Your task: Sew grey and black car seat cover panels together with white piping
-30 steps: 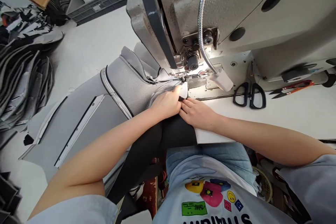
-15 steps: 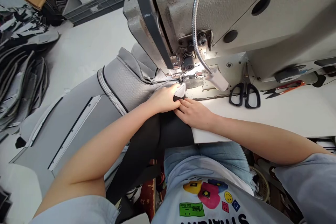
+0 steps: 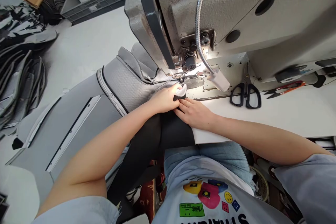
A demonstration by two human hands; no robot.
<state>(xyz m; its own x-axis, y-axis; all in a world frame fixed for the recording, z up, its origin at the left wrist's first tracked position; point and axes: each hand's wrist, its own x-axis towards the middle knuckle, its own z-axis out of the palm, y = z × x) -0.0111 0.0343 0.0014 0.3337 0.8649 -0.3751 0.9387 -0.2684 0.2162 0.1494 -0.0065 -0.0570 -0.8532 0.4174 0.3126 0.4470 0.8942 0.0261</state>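
Observation:
Close in front of the needle area of a sewing machine (image 3: 190,61), my left hand (image 3: 166,98) is closed on the edge of a grey fabric cover (image 3: 131,91). My right hand (image 3: 195,112) touches it at the fingertips, its fingers pinching the edge of a black fabric panel (image 3: 175,131) that hangs over the table's front edge. A light folded edge shows between my left thumb and fingers. The cover spreads to the left, with a piped seam and pale strips along it. What lies under my fingers is hidden.
Black-handled scissors (image 3: 246,91) lie on the machine bed to the right, beside orange thread snips (image 3: 285,89). A bendable lamp (image 3: 219,79) hangs over the bed. Stacked grey pieces (image 3: 23,84) lie far left; a grey crate (image 3: 97,7) stands behind them on the white table (image 3: 91,42).
Both hands stay almost where they were, still on the fabric by the needle area. The whole view has shifted slightly.

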